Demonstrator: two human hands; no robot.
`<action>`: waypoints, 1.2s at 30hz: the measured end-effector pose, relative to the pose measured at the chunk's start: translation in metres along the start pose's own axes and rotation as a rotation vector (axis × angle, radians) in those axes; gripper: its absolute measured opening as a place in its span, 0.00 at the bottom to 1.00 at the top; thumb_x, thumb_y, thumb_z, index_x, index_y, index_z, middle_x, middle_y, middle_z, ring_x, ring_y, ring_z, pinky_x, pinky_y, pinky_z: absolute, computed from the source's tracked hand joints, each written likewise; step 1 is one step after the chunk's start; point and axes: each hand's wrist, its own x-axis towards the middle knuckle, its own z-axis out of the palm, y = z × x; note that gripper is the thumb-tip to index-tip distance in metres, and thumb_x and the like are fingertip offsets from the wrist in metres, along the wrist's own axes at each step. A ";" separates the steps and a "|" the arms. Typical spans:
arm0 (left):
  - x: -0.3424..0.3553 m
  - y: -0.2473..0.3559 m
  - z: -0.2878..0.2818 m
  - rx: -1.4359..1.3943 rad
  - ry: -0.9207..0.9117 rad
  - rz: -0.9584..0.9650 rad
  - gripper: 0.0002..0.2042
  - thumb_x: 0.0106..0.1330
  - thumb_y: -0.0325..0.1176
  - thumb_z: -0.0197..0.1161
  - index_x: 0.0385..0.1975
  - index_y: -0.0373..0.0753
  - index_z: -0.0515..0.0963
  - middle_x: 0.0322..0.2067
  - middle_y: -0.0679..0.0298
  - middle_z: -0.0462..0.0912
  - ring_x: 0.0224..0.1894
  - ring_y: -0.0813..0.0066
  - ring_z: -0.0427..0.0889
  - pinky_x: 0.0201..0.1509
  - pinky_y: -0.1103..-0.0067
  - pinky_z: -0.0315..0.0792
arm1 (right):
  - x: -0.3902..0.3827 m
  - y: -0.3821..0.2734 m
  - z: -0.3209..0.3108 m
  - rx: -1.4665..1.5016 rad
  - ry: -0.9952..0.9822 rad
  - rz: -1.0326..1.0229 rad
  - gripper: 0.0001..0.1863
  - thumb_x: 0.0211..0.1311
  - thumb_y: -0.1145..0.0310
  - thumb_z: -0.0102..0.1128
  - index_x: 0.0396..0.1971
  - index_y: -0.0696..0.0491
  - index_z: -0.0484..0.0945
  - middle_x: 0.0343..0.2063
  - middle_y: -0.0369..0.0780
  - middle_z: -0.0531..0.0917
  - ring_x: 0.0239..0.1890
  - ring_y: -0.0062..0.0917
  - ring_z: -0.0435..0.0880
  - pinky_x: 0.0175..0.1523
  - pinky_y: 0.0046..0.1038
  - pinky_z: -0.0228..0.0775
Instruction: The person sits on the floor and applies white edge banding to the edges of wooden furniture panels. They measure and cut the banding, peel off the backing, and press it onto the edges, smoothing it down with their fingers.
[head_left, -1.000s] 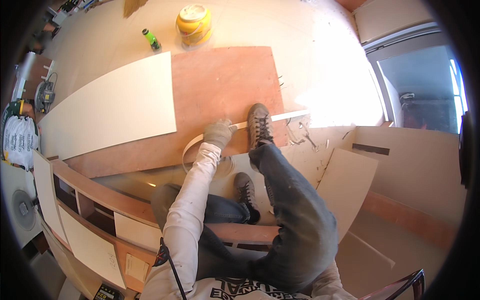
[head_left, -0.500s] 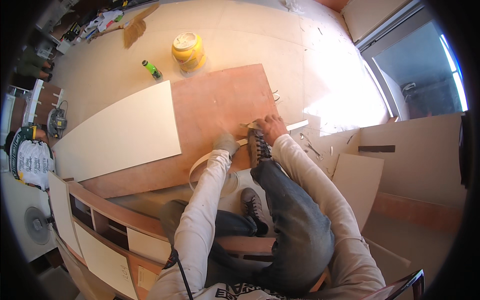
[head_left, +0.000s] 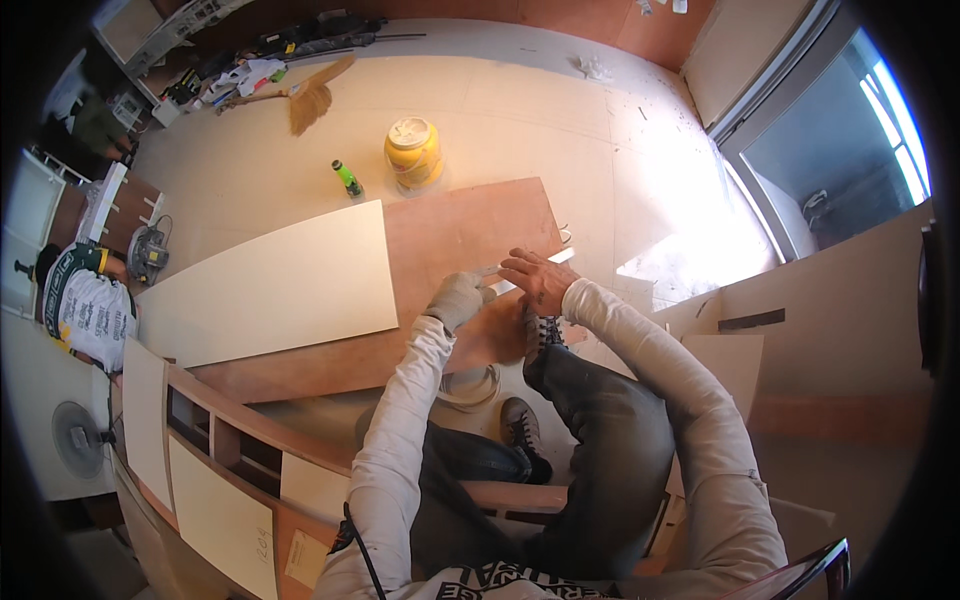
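Observation:
My left hand [head_left: 457,300], in a pale work glove, is closed on a thin white edging strip [head_left: 565,256]. My bare right hand [head_left: 540,281] meets it just to the right, its fingers bent over the same strip. The strip's free end sticks out beyond the right hand. Both hands are above the reddish-brown board [head_left: 470,225], near its right end. Whether a small tool is also between the fingers I cannot make out. A loose coil of the strip [head_left: 470,388] lies on the floor below the board, partly behind my left forearm. My right shoe [head_left: 543,328] is beside the board's edge.
A white panel [head_left: 290,280] covers the board's left part. Beyond stand a yellow bucket [head_left: 413,155] and a green bottle [head_left: 347,178]; a straw broom [head_left: 311,105] lies farther back. At left are a power saw [head_left: 149,250], another person [head_left: 92,310], a fan [head_left: 80,438] and a wooden cabinet frame [head_left: 245,425].
My hands have come up off the board beside my shoe and closer together, lifting the strip. Less of its end projects past my right hand. The view has shifted too.

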 end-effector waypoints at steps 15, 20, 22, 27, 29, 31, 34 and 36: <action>-0.268 0.232 -0.118 -0.794 0.237 0.152 0.20 0.68 0.44 0.65 0.47 0.31 0.80 0.26 0.68 0.79 0.26 0.84 0.75 0.32 0.85 0.70 | -0.022 -0.255 -0.224 0.812 0.234 -0.021 0.18 0.63 0.69 0.64 0.51 0.59 0.79 0.38 0.40 0.84 0.43 0.25 0.81 0.53 0.26 0.71; -0.318 0.250 -0.107 -0.806 0.179 0.160 0.22 0.68 0.44 0.65 0.50 0.30 0.78 0.28 0.68 0.79 0.29 0.84 0.75 0.35 0.85 0.71 | -0.042 -0.278 -0.197 1.208 0.328 -0.008 0.23 0.61 0.57 0.68 0.48 0.60 0.80 0.39 0.36 0.83 0.42 0.20 0.78 0.51 0.25 0.70; -0.330 0.252 -0.104 -0.800 0.176 0.200 0.23 0.67 0.45 0.66 0.51 0.30 0.77 0.28 0.68 0.79 0.29 0.84 0.75 0.35 0.85 0.71 | -0.042 -0.279 -0.184 1.292 0.343 -0.032 0.24 0.61 0.56 0.69 0.48 0.60 0.80 0.40 0.36 0.83 0.42 0.20 0.78 0.51 0.24 0.70; -0.338 0.251 -0.105 -0.851 0.146 0.213 0.18 0.65 0.43 0.68 0.41 0.32 0.81 0.30 0.68 0.80 0.32 0.83 0.76 0.37 0.84 0.71 | -0.041 -0.284 -0.186 1.373 0.320 -0.126 0.24 0.60 0.56 0.69 0.47 0.61 0.80 0.41 0.38 0.83 0.44 0.20 0.79 0.52 0.25 0.70; -0.339 0.250 -0.107 -0.872 0.117 0.250 0.14 0.67 0.38 0.67 0.41 0.32 0.81 0.30 0.68 0.81 0.33 0.82 0.77 0.40 0.84 0.72 | -0.039 -0.284 -0.182 1.457 0.295 -0.156 0.24 0.60 0.56 0.70 0.47 0.61 0.79 0.40 0.38 0.83 0.44 0.21 0.80 0.52 0.25 0.70; -0.338 0.253 -0.106 -0.915 0.118 0.228 0.13 0.66 0.38 0.68 0.39 0.32 0.81 0.30 0.67 0.81 0.33 0.82 0.77 0.39 0.83 0.72 | -0.036 -0.283 -0.173 1.561 0.260 -0.170 0.24 0.59 0.57 0.70 0.46 0.61 0.78 0.40 0.37 0.83 0.44 0.21 0.80 0.52 0.25 0.71; -0.333 0.255 -0.099 -0.878 0.164 0.252 0.13 0.65 0.37 0.69 0.37 0.32 0.82 0.30 0.67 0.82 0.33 0.82 0.78 0.39 0.83 0.72 | -0.037 -0.276 -0.169 1.551 0.042 -0.111 0.22 0.58 0.60 0.71 0.46 0.60 0.78 0.40 0.37 0.83 0.44 0.20 0.80 0.53 0.25 0.71; -0.331 0.253 -0.094 -0.869 0.199 0.234 0.12 0.65 0.37 0.69 0.37 0.32 0.82 0.29 0.67 0.82 0.32 0.83 0.78 0.38 0.83 0.73 | -0.034 -0.279 -0.167 1.562 -0.028 -0.136 0.19 0.57 0.67 0.72 0.45 0.59 0.78 0.39 0.37 0.84 0.42 0.19 0.81 0.51 0.24 0.73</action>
